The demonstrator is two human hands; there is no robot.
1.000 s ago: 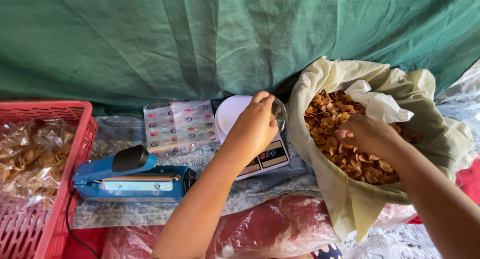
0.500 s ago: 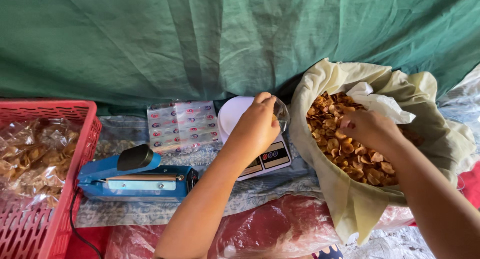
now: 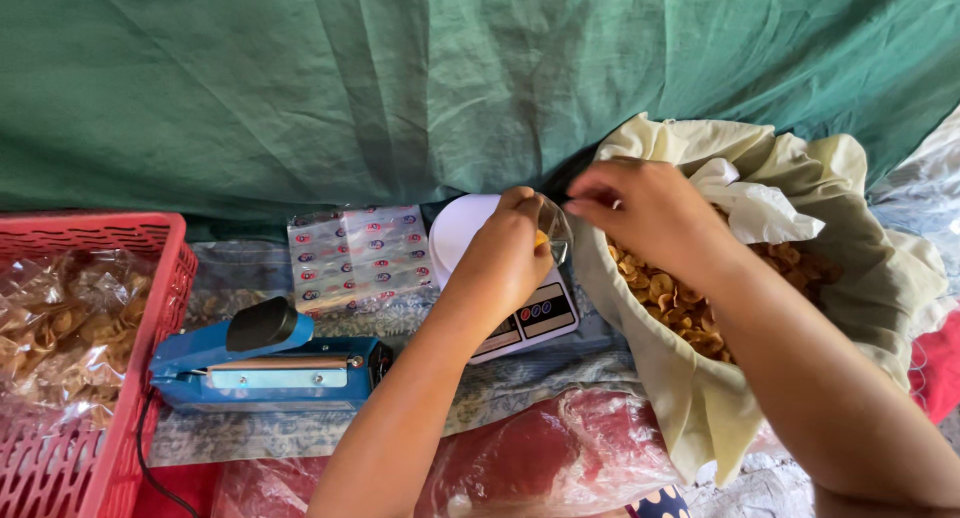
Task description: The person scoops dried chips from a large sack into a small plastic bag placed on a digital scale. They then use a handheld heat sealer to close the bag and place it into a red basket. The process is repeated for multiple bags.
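Note:
My left hand (image 3: 505, 258) holds a small clear plastic bag (image 3: 553, 230) over a white digital kitchen scale (image 3: 520, 308). A yellowish chip shows at the bag's mouth. My right hand (image 3: 650, 213) pinches at the mouth of that bag, fingers closed, just above the edge of a large cream cloth sack (image 3: 860, 278) full of fried brown chips (image 3: 670, 298). Whether the right fingers hold chips I cannot tell.
A blue heat sealer (image 3: 265, 368) lies left of the scale, with a stack of printed clear bags (image 3: 360, 258) behind it. A red plastic basket (image 3: 150, 308) with packed chip bags stands at the far left. A green tarp (image 3: 400, 78) hangs behind.
My right hand has lifted out of the chip sack and moved left to the bag's mouth. The left hand has stayed over the scale.

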